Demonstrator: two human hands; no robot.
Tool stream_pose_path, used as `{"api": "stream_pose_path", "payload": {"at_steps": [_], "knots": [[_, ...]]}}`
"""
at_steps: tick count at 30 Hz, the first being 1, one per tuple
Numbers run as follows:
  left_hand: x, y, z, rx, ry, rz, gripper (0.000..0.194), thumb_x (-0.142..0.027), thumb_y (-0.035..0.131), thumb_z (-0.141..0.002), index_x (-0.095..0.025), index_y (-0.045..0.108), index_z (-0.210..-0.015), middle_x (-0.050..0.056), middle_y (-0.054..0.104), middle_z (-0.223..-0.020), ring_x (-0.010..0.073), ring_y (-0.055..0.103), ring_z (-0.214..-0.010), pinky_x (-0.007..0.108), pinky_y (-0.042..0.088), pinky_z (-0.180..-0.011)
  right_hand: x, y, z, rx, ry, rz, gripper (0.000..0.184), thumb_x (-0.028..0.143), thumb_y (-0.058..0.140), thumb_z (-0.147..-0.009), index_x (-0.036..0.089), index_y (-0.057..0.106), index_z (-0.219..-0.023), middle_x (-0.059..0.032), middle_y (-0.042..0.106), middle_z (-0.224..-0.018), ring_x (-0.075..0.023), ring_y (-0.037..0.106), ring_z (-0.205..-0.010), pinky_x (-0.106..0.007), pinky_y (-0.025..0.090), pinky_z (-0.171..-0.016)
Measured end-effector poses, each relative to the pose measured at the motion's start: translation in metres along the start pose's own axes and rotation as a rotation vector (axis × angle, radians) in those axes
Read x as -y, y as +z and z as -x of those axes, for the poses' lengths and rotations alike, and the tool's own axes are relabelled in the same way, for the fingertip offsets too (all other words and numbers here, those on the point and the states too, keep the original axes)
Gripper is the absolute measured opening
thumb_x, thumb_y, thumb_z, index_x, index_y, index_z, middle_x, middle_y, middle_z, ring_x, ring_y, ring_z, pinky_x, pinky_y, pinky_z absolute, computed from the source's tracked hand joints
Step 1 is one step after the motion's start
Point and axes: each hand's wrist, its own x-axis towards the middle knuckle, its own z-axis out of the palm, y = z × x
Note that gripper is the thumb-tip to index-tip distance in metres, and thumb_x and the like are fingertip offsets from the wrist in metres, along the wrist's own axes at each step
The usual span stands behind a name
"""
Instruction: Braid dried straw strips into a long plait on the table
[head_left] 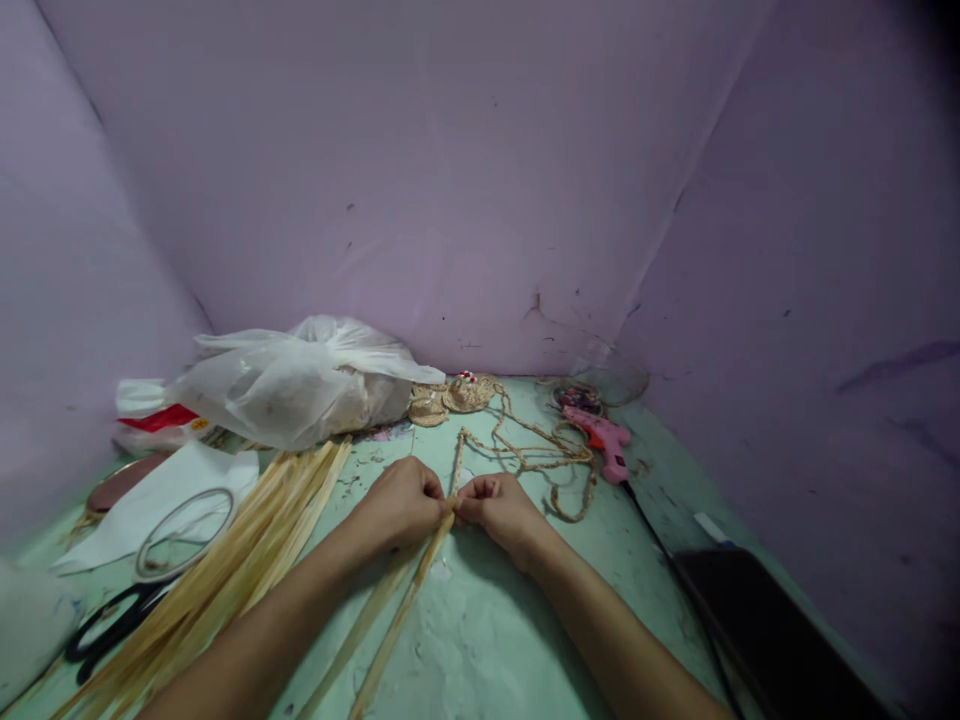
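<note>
My left hand and my right hand meet in the middle of the green table, both pinched on a braid of dried plant fibre. From the fingers, loose flat strips run down toward the front edge between my forearms. Beyond my hands the finished cord lies in loops to the right. Left of my left forearm rests a bundle of pale straw-coloured strips. The fingertips hide the exact point where the strips cross.
A pink glue gun with a black cable lies right. A dark flat device sits at front right. Woven straw pieces and a tied plastic bag stand along the back wall. Black-handled scissors and a hoop lie left.
</note>
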Motion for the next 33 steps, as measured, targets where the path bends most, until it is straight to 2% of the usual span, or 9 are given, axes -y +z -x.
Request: {"api": "stream_pose_path", "payload": {"at_steps": [4, 7, 11, 17, 19, 21, 24, 27, 33], "knots": [[-0.012, 0.000, -0.002, 0.136, -0.301, 0.272, 0.009, -0.015, 0.046, -0.051, -0.012, 0.054, -0.049, -0.005, 0.033, -0.031, 0.0067, 0.028, -0.032, 0.021, 0.017, -0.037, -0.003, 0.001, -0.002, 0.009, 0.000, 0.013, 0.008, 0.009, 0.048, -0.052, 0.012, 0.055, -0.048, 0.0027, 0.047, -0.042, -0.0045, 0.032, -0.041, -0.019, 0.021, -0.043], [-0.018, 0.002, 0.000, 0.228, -0.403, 0.476, 0.006, -0.015, 0.048, -0.052, -0.013, 0.051, -0.047, -0.003, 0.038, -0.030, 0.0072, 0.029, -0.028, 0.021, 0.018, -0.034, -0.004, 0.001, -0.002, 0.006, 0.011, -0.018, 0.006, 0.009, 0.049, -0.051, 0.012, 0.055, -0.050, 0.0029, 0.049, -0.044, -0.0046, 0.035, -0.042, -0.019, 0.023, -0.044], [-0.014, 0.011, 0.003, 0.153, -0.395, 0.509, 0.018, -0.021, 0.055, -0.054, -0.015, 0.042, -0.043, -0.003, 0.040, -0.030, 0.0068, 0.031, -0.027, 0.020, 0.019, -0.034, 0.001, 0.000, 0.002, -0.005, 0.052, -0.054, 0.004, 0.010, 0.052, -0.050, 0.013, 0.052, -0.052, 0.0057, 0.044, -0.040, -0.0037, 0.030, -0.038, -0.019, 0.020, -0.041], [-0.003, 0.022, 0.004, -0.185, -0.170, 0.406, 0.019, -0.020, 0.064, -0.050, -0.014, 0.048, -0.058, -0.006, 0.043, -0.041, 0.0045, 0.035, -0.038, 0.016, 0.022, -0.038, 0.009, -0.003, 0.007, 0.046, 0.120, -0.110, 0.006, 0.014, 0.053, -0.053, 0.015, 0.047, -0.051, 0.0088, 0.033, -0.033, -0.0027, 0.022, -0.031, -0.020, 0.011, -0.037], [-0.006, 0.021, 0.006, -0.116, -0.172, 0.485, 0.022, -0.019, 0.061, -0.055, -0.015, 0.051, -0.073, -0.008, 0.043, -0.040, 0.0052, 0.035, -0.035, 0.016, 0.021, -0.036, 0.008, -0.003, 0.007, 0.054, 0.109, -0.127, 0.006, 0.014, 0.053, -0.052, 0.014, 0.047, -0.052, 0.0088, 0.034, -0.034, -0.0024, 0.022, -0.032, -0.020, 0.012, -0.037], [-0.012, 0.019, 0.009, 0.031, -0.273, 0.553, 0.023, -0.020, 0.055, -0.063, -0.015, 0.050, -0.084, -0.009, 0.036, -0.032, 0.0062, 0.029, -0.028, 0.016, 0.017, -0.033, 0.006, -0.003, 0.006, 0.047, 0.096, -0.132, 0.005, 0.013, 0.053, -0.052, 0.014, 0.049, -0.054, 0.0083, 0.036, -0.035, -0.0025, 0.024, -0.033, -0.020, 0.013, -0.037], [-0.018, 0.015, 0.011, 0.144, -0.356, 0.608, 0.013, -0.021, 0.048, -0.068, -0.016, 0.049, -0.080, -0.009, 0.034, -0.030, 0.0058, 0.026, -0.024, 0.016, 0.015, -0.031, 0.004, -0.002, 0.005, 0.047, 0.097, -0.150, 0.005, 0.012, 0.051, -0.051, 0.014, 0.049, -0.055, 0.0074, 0.039, -0.037, -0.0032, 0.026, -0.033, -0.019, 0.014, -0.037], [-0.018, 0.015, 0.011, 0.144, -0.347, 0.636, 0.007, -0.021, 0.051, -0.066, -0.017, 0.046, -0.070, -0.007, 0.041, -0.036, 0.0041, 0.028, -0.026, 0.015, 0.017, -0.030, 0.005, -0.001, 0.005, 0.068, 0.118, -0.166, 0.004, 0.011, 0.048, -0.050, 0.014, 0.048, -0.052, 0.0070, 0.038, -0.035, -0.0035, 0.026, -0.032, -0.020, 0.015, -0.037], [-0.013, 0.018, 0.011, 0.102, -0.349, 0.694, 0.014, -0.025, 0.054, -0.063, -0.018, 0.043, -0.064, -0.008, 0.040, -0.035, 0.0036, 0.025, -0.026, 0.016, 0.013, -0.029, 0.008, -0.002, 0.005, 0.103, 0.168, -0.167, 0.005, 0.011, 0.046, -0.050, 0.014, 0.049, -0.052, 0.0062, 0.037, -0.035, -0.0033, 0.023, -0.030, -0.020, 0.010, -0.035]]}}
